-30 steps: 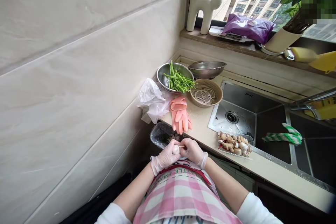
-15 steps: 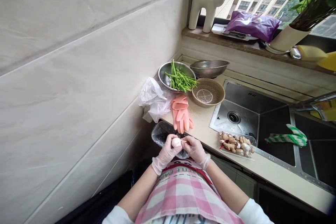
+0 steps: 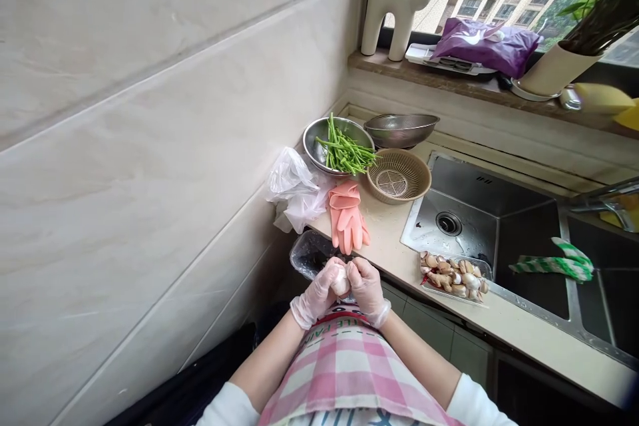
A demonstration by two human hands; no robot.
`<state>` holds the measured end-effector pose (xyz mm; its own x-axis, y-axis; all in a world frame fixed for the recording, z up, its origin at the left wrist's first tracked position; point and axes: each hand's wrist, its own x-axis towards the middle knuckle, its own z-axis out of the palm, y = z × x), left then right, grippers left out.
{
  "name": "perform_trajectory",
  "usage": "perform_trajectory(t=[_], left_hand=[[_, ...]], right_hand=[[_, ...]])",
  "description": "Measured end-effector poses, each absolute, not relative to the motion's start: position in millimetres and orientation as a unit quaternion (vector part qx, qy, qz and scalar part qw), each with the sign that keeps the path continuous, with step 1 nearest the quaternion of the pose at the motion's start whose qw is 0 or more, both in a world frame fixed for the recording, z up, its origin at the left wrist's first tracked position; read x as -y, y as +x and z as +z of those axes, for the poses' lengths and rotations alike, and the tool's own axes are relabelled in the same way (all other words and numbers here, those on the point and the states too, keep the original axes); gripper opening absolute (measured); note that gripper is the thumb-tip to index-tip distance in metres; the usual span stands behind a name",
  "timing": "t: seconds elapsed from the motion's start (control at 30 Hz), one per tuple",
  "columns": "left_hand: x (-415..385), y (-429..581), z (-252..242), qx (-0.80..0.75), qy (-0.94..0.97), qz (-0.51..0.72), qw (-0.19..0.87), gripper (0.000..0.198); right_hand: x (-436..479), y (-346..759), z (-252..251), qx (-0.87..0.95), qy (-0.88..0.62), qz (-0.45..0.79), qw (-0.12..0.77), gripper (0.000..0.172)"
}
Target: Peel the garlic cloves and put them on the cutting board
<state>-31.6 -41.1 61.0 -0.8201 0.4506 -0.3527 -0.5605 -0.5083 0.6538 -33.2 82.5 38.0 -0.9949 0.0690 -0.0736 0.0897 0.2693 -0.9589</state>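
A white garlic bulb (image 3: 341, 281) is in my left hand (image 3: 318, 293), whose gloved fingers are wrapped round it. My right hand (image 3: 369, 289), in a clear glove too, has its fingers curled and pressed against the bulb's right side. Whether a bit of skin is pinched there I cannot make out. Below and behind both hands is a lined bin (image 3: 305, 254), partly hidden by them. On the counter just beyond lie pink rubber gloves (image 3: 348, 216).
A tray of garlic and ginger (image 3: 455, 277) sits by the sink (image 3: 424, 229). Farther back are a steel bowl (image 3: 312, 136) of green stems (image 3: 344, 150), a brown basket (image 3: 399, 176), a metal colander (image 3: 402, 130) and plastic bags (image 3: 294, 186). A green-striped glove (image 3: 554, 263) lies across the sink.
My right hand has turned inward and its fingers have closed in against the garlic bulb. The bulb sits slightly lower, with more of it covered. The view has shifted a little.
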Motion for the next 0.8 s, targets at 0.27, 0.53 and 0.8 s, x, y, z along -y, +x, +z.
perform_trajectory(t=[0.27, 0.53, 0.8], left_hand=[[47.3, -40.2, 67.3, -0.275, -0.183, 0.874, 0.358, 0.038], [45.0, -32.9, 63.3, -0.341, -0.153, 0.840, 0.394, 0.035], [42.9, -27.2, 49.0, -0.307, -0.249, 0.844, 0.364, 0.040]], right_hand=[[-106.2, -44.7, 64.9, -0.757, -0.082, -0.635, 0.131, 0.022], [-109.5, -49.7, 79.2, -0.833, -0.102, -0.505, 0.204, 0.006], [-96.1, -45.4, 68.9, -0.879, -0.090, -0.444, 0.150, 0.008]])
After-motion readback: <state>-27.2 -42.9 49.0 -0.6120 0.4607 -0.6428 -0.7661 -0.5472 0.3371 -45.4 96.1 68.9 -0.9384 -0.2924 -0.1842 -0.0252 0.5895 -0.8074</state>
